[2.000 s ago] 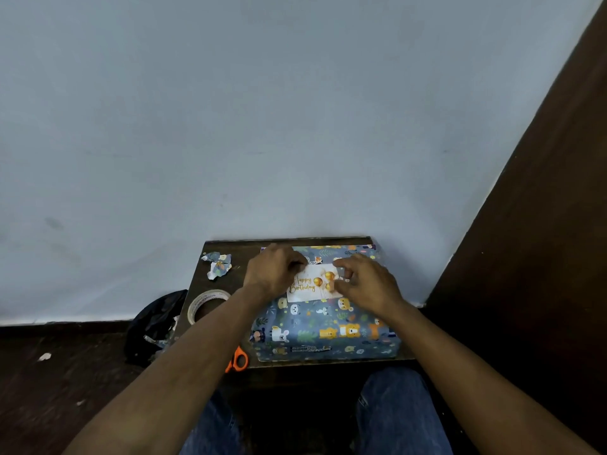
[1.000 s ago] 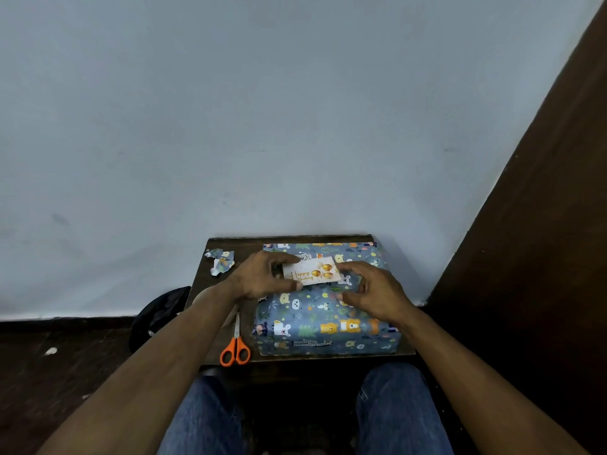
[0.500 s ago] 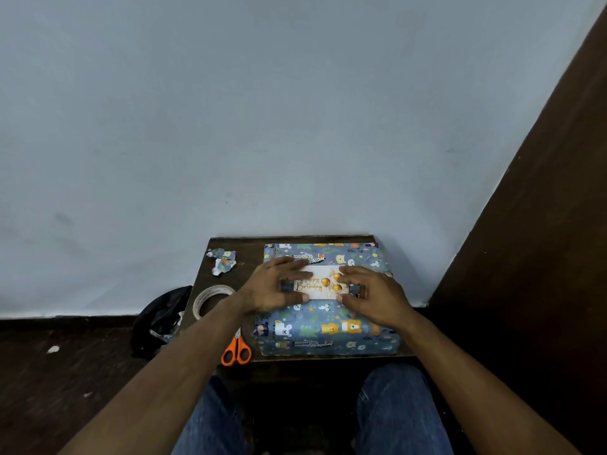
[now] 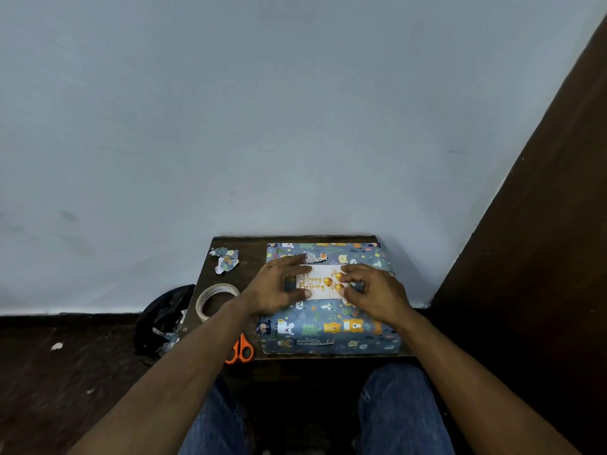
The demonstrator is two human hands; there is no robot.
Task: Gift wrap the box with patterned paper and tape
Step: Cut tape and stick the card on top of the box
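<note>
A box wrapped in blue animal-patterned paper (image 4: 328, 326) lies flat on a small dark wooden table (image 4: 253, 254). On its top sits a white "Happy Birthday" card (image 4: 317, 284) with gold balloons. My left hand (image 4: 279, 287) lies over the card's left end, with forefinger and thumb stretched along its far and near edges. My right hand (image 4: 374, 290) presses its fingertips on the card's right end. A roll of clear tape (image 4: 215, 298) lies on the table left of the box.
Orange-handled scissors (image 4: 241, 351) lie at the table's front left edge, partly under my left forearm. Crumpled paper scraps (image 4: 225, 259) sit at the back left corner. A black bag (image 4: 164, 320) lies on the floor to the left. A wall stands right behind the table.
The card was held tilted above the box a second ago; now it lies flat and straight on the box top under both hands. The box has not moved.
</note>
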